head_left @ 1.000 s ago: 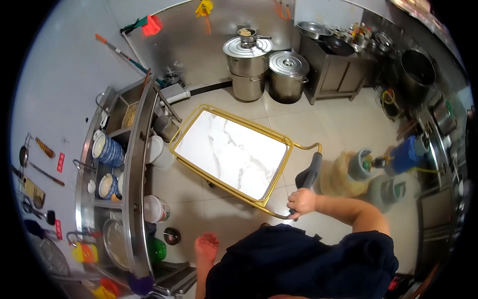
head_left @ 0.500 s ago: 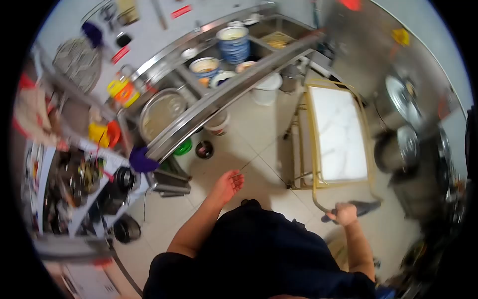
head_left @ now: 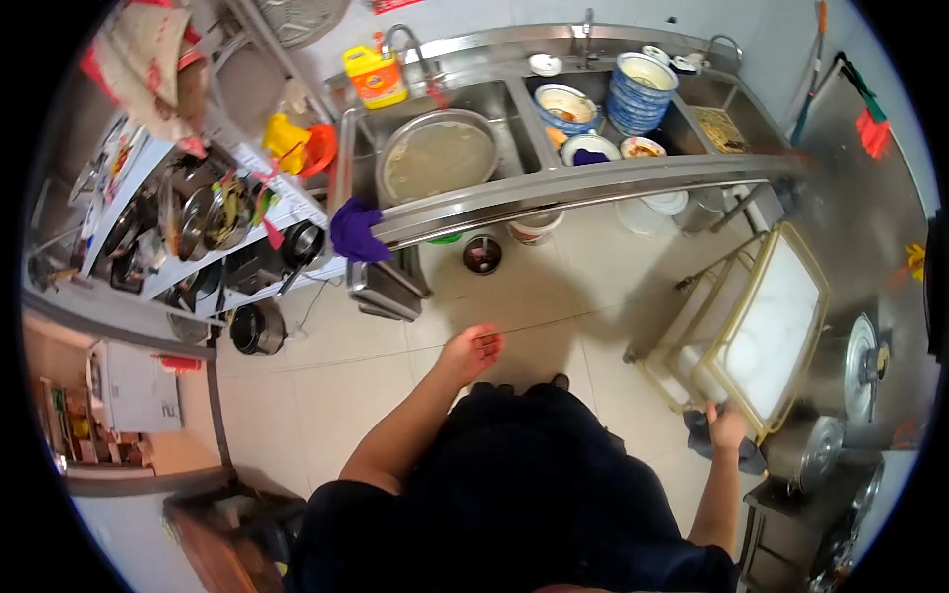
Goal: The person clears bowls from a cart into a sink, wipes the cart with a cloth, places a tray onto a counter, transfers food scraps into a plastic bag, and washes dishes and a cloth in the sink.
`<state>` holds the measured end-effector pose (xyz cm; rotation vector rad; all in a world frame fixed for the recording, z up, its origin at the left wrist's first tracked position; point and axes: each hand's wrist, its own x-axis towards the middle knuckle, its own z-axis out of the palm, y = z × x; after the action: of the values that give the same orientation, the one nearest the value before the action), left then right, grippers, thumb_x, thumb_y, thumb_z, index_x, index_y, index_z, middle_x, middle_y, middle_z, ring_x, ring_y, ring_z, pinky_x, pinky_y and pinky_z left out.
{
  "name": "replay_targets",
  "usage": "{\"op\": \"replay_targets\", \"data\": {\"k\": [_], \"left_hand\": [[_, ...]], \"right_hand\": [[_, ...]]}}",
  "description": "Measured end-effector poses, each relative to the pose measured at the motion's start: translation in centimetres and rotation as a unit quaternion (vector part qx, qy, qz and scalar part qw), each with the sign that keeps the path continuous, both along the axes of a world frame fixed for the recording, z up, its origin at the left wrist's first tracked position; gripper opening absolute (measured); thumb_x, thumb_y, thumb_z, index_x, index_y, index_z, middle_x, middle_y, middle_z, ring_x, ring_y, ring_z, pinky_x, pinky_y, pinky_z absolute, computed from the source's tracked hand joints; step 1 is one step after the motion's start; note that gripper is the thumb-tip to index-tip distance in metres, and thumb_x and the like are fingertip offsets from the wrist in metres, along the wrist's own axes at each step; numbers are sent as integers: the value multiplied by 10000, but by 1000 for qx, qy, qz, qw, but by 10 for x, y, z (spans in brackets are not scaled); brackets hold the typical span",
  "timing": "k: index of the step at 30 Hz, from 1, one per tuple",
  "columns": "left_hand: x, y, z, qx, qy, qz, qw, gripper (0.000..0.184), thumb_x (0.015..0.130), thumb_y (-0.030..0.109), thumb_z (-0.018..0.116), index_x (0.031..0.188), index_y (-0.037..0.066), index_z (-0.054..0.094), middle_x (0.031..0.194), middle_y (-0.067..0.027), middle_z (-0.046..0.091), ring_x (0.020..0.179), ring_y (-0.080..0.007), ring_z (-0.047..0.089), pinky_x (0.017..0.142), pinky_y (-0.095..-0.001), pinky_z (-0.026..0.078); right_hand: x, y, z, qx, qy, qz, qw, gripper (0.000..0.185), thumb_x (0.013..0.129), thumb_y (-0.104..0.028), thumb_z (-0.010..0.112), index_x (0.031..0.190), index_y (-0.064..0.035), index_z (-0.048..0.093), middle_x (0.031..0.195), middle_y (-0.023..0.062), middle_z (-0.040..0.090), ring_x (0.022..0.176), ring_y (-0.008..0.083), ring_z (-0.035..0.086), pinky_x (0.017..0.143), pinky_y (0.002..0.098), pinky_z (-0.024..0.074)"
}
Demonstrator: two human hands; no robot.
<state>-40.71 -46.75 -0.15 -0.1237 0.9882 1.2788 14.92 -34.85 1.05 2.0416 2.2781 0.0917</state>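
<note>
My left hand (head_left: 473, 354) hangs over the tiled floor, its fingers loosely bent and apart, with nothing in it. Over at the right, my right hand (head_left: 728, 428) is closed on a dark grey cloth (head_left: 751, 456), which sticks out on both sides of the fist. It is at the near end of a gold-framed trolley (head_left: 748, 341) with a white marbled top (head_left: 781, 331). Whether the fingers also wrap the trolley's end bar is hard to see.
Ahead runs a steel sink (head_left: 514, 124) holding a large round pan (head_left: 440, 158) and stacked blue-and-white bowls (head_left: 641, 94). A purple cloth (head_left: 358, 232) hangs on its corner. Cookware fills the left shelves (head_left: 168, 262); lidded pots (head_left: 811, 453) stand beyond the trolley at right.
My view has swung to the right, and the sink now faces me more squarely. The trolley sits further right and more tilted in view. My right hand keeps the cloth; the left stays empty.
</note>
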Motion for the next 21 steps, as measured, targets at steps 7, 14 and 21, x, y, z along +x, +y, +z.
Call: {"op": "replay_targets", "data": {"k": [7, 14, 21], "left_hand": [[-33, 5, -17, -56, 140, 75, 986, 390, 859, 323, 542, 1169, 93, 489, 1113, -112, 539, 983, -257, 527, 838, -405, 436], [-161, 10, -44, -130, 591, 151, 782, 520, 867, 264, 591, 1290, 16, 419, 1148, -91, 520, 1006, -157, 502, 806, -283, 428], [-320, 43, -7, -140, 859, -19, 493, 639, 825, 369, 616, 1368, 141, 366, 1395, -291, 273, 1274, -433, 301, 1043, -437, 288]], "right_hand": [[-10, 92, 4, -11, 58, -57, 997, 481, 852, -497, 500, 958, -39, 602, 865, 211, 627, 825, 391, 594, 703, 456, 475], [-24, 149, 6, -48, 137, -87, 986, 471, 931, -453, 356, 985, -63, 615, 934, 210, 627, 895, 421, 570, 758, 469, 456], [-45, 165, 21, -137, 63, -183, 971, 507, 939, -424, 304, 1041, -23, 596, 1053, 252, 575, 1006, 424, 520, 890, 480, 384]]}}
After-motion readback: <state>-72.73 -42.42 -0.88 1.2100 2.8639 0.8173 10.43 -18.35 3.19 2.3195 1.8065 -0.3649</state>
